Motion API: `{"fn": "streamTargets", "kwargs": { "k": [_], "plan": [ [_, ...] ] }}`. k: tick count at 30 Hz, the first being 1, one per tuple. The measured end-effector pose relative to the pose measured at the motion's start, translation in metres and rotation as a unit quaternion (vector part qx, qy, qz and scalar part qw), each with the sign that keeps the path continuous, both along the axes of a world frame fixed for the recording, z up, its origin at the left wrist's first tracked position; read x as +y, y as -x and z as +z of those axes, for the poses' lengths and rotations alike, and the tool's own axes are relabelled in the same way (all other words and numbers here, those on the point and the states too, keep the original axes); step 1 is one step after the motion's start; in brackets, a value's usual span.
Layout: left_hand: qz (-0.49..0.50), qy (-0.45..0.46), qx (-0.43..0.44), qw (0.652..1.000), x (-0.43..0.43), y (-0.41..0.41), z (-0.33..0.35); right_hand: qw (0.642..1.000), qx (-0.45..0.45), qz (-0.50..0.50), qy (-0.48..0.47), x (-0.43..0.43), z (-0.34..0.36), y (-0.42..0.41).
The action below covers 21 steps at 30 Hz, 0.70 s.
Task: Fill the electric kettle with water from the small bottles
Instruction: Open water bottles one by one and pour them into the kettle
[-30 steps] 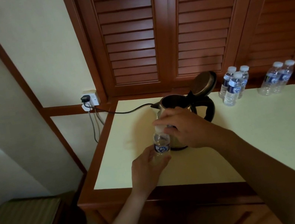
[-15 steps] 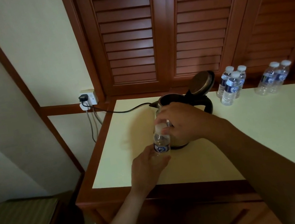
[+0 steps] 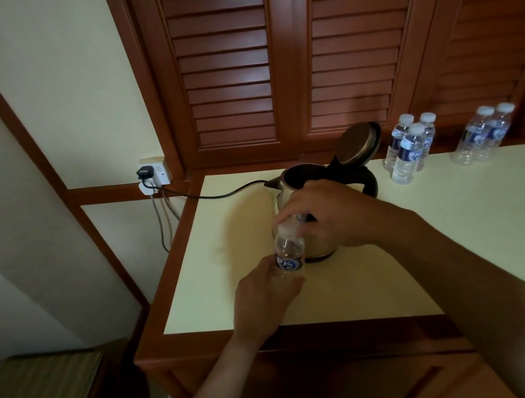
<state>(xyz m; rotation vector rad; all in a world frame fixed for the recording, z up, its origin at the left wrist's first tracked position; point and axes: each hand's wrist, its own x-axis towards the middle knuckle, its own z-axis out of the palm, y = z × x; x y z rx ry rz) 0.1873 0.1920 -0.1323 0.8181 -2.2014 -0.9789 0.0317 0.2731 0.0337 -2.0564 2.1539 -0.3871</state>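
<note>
A small clear water bottle [image 3: 289,251] with a blue label stands upright in front of the kettle. My left hand [image 3: 265,297] grips its lower body. My right hand [image 3: 329,213] is curled over the top, fingers pinched on the white cap [image 3: 288,227]. Just behind stands the steel electric kettle [image 3: 306,177] with its lid [image 3: 357,143] flipped open and its black handle to the right. My right hand hides much of the kettle's body.
Three small capped bottles [image 3: 410,148] stand at the back of the cream tabletop [image 3: 465,217], two more bottles [image 3: 486,133] further right. The kettle's black cord [image 3: 218,194] runs left to a wall socket [image 3: 154,175]. Wooden louvred doors [image 3: 282,56] rise behind.
Both hands stay on the bottle and its cap. The view has shifted slightly; the right hand's fingers sit a little differently on the cap.
</note>
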Motion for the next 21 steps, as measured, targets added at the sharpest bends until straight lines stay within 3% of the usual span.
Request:
{"fn": "streamTargets", "kwargs": {
  "k": [9, 16, 21],
  "plan": [
    [0.009, -0.001, -0.005, 1.0, 0.003, 0.001, 0.005, 0.997, 0.067, -0.029, -0.003, -0.007, 0.003, -0.008],
    [0.025, -0.009, -0.007, 1.0, 0.002, 0.001, 0.004, 0.981, 0.141, -0.128, 0.043, -0.015, -0.012, -0.024],
    [0.011, -0.016, -0.015, 1.0, 0.003, 0.0, 0.004, 0.968, 0.111, -0.207, 0.094, -0.014, -0.027, -0.029]
  ]
}}
